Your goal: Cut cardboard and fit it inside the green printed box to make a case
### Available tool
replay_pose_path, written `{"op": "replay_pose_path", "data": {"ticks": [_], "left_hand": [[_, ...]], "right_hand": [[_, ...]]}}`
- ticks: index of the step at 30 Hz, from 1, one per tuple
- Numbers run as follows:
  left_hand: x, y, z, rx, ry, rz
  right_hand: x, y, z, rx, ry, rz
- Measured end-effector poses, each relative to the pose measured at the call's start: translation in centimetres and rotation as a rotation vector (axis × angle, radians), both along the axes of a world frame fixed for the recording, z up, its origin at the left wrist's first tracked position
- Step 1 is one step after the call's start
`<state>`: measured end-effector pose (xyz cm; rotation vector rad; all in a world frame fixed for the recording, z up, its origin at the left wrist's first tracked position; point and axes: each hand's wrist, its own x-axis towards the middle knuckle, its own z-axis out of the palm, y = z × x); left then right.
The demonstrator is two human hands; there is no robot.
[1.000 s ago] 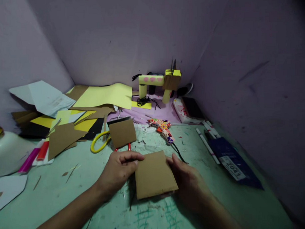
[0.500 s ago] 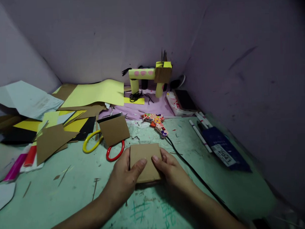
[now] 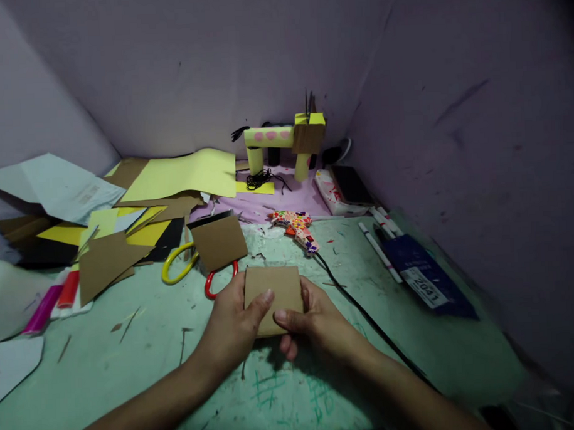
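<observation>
A square cardboard piece (image 3: 275,282) is held low over the green tabletop between both hands; its underside is hidden. My left hand (image 3: 238,317) grips its left side, thumb on the top face. On the right side, my right hand (image 3: 319,314) grips it too, with its thumb near the front edge and fingertips showing below. Just beyond lies a patterned glue gun (image 3: 294,227) with a black cord. Another square of cardboard (image 3: 219,242) rests over scissors, whose yellow handle (image 3: 169,277) and red handle (image 3: 213,291) stick out.
Cardboard and colored paper scraps (image 3: 109,252) pile up on the left. At the back stands a yellow paper animal figure (image 3: 269,138) with pink spots. Right of the cord lie white markers (image 3: 380,252) and a blue packet (image 3: 423,276). A phone (image 3: 350,185) rests on a tissue pack.
My right thumb has slid down and left across the cardboard, and right fingertips now show beneath the front edge. The whole view has shifted slightly.
</observation>
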<state>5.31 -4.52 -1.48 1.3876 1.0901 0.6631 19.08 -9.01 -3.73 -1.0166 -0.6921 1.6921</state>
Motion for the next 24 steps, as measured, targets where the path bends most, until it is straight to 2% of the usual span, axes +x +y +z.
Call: {"op": "replay_pose_path", "data": {"ticks": [4,6,10,15,19,24], "left_hand": [[-0.1,0.2,-0.5,-0.21,-0.128,-0.136],[-0.2,0.2,-0.6,-0.266,-0.14,-0.192],[-0.5,0.3,-0.3,-0.308,-0.231,-0.084],[-0.6,0.7,0.3,-0.479,-0.324,0.034],[-0.3,0.5,0.6,-0.485,-0.325,0.029],[0.1,-0.3,0.2,-0.366,-0.276,0.04]], "right_hand": [[0.0,0.1,0.1,0.012,-0.026,-0.081],[0.1,0.3,0.1,0.011,-0.039,-0.093],[0.6,0.6,0.4,-0.035,0.051,-0.038],[1.3,0.7,0.7,-0.231,0.128,0.098],[0.9,0.4,0.5,-0.163,0.033,0.133],[0.5,0.3,0.6,-0.142,-0.086,0.087]]}}
